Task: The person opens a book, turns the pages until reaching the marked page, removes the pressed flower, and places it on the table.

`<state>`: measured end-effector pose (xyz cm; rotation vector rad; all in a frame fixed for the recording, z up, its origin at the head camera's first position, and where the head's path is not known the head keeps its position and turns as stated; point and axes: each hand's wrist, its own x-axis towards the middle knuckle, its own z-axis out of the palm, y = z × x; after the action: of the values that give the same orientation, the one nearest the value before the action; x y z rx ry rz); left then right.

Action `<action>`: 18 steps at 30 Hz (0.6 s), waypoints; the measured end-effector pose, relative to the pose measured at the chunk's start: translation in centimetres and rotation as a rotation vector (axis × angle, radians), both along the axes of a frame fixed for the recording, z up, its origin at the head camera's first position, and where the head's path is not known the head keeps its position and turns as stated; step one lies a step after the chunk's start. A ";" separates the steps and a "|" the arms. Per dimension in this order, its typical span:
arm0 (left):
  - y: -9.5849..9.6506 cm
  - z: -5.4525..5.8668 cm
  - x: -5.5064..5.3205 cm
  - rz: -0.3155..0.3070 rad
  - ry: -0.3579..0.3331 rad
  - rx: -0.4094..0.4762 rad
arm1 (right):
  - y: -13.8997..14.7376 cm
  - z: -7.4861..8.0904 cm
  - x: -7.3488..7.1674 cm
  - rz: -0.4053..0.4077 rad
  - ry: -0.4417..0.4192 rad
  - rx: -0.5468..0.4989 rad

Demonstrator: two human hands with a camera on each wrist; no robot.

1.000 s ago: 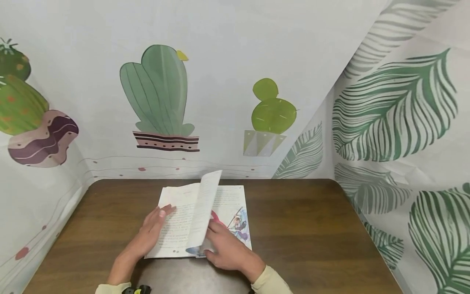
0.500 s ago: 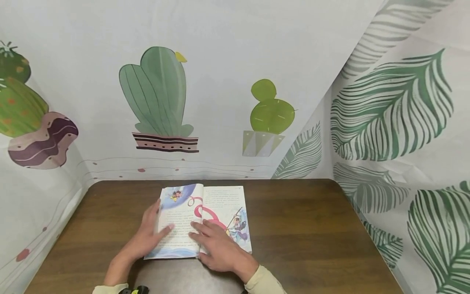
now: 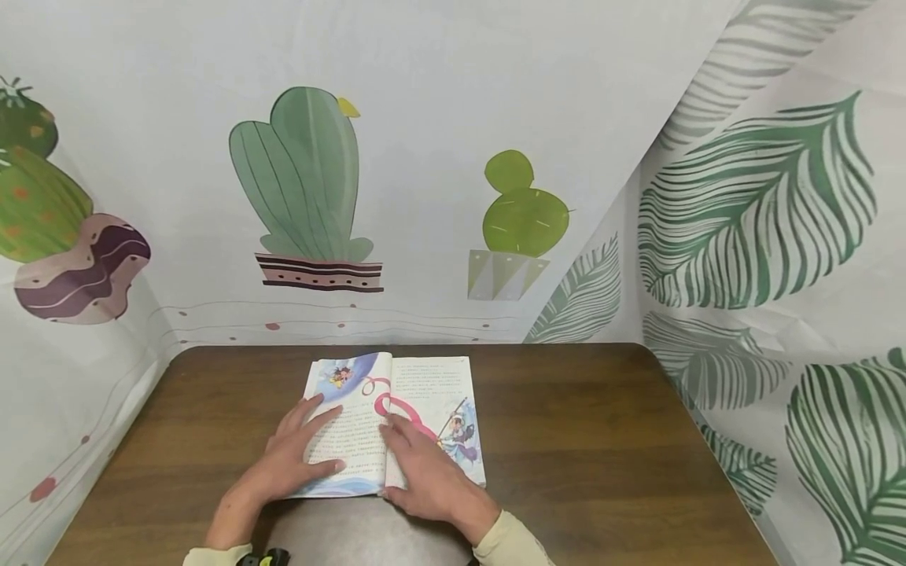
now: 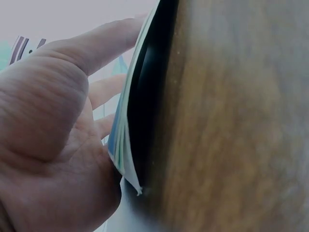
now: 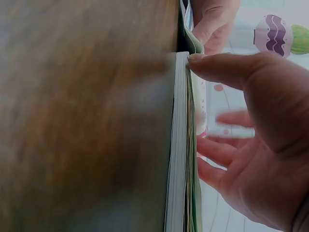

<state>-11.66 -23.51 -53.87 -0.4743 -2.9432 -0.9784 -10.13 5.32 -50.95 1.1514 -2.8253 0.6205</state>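
An illustrated book [image 3: 418, 383] lies open on the table, with printed text, a pink ribbon drawing across the fold and a figure at the lower right. My left hand [image 3: 286, 456] rests on the left page, fingers spread and thumb pointing to the fold. On the right page near the fold lies my right hand [image 3: 432, 475], fingers extended. In the left wrist view the left hand [image 4: 63, 121] reaches over the thin page edges. The right wrist view shows the right hand [image 5: 260, 130] with its thumb at the edge of the thicker page stack [image 5: 178, 145].
The brown wooden table [image 3: 580, 456] has rounded far corners. Behind it hangs a white wall cloth [image 3: 432, 173] printed with cacti, and large leaves cover the right side. A dark strap with a yellow-green spot [image 3: 265, 558] sits at the left wrist.
A raised page has turned over to the left and now lies flat, showing a coloured picture. The left hand shifted off the left edge and farther onto the page; the right hand came down by the fold.
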 end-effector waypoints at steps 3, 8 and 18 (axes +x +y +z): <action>0.1 0.4 -0.1 0.011 -0.060 0.003 | 0.0 0.1 -0.1 -0.069 -0.054 -0.016; 0.0 -0.1 -0.2 0.006 -0.056 -0.004 | 0.2 0.1 -0.3 -0.045 -0.007 0.018; 0.1 0.5 -0.1 0.018 -0.079 0.010 | 1.3 0.7 -0.5 0.141 0.162 0.009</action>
<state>-11.77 -23.40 -53.37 -0.4180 -3.0043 -1.0337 -10.67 6.61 -50.25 1.3453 -2.6325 0.4961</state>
